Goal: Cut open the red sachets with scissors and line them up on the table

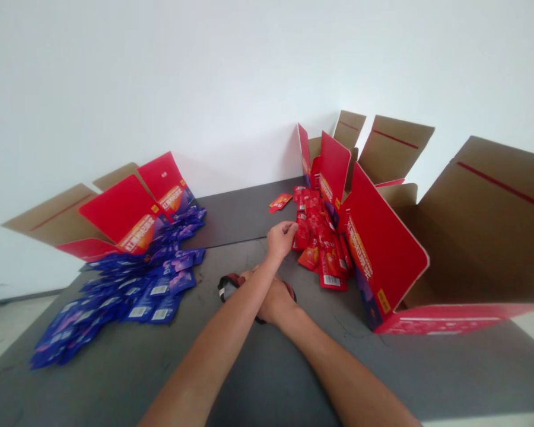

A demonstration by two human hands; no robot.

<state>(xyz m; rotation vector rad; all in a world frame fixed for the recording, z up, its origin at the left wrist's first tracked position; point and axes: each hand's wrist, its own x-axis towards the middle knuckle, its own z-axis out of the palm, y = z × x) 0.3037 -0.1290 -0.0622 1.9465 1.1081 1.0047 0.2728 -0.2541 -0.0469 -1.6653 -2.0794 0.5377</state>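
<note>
My left hand [281, 238] reaches across to the near side of a pile of red packets [320, 228]. Its fingers are curled in a pinch at the pile's left edge; whatever they hold is too small to make out. Beneath my left forearm lies my right hand [271, 301], on a dark, rounded item with reddish-brown parts and a black rim [225, 286], whose kind I cannot tell. The crossing forearm hides most of the right hand's fingers. A few orange-red packets [280, 202] lie apart from the pile, beyond my left hand.
Blue packets [151, 290] spread over the left of the grey table [276, 379]. Open red cartons [124, 216] stand behind them. On the right, several open red cartons [389, 255] line the table with raised flaps. A white wall [231, 89] closes off the back.
</note>
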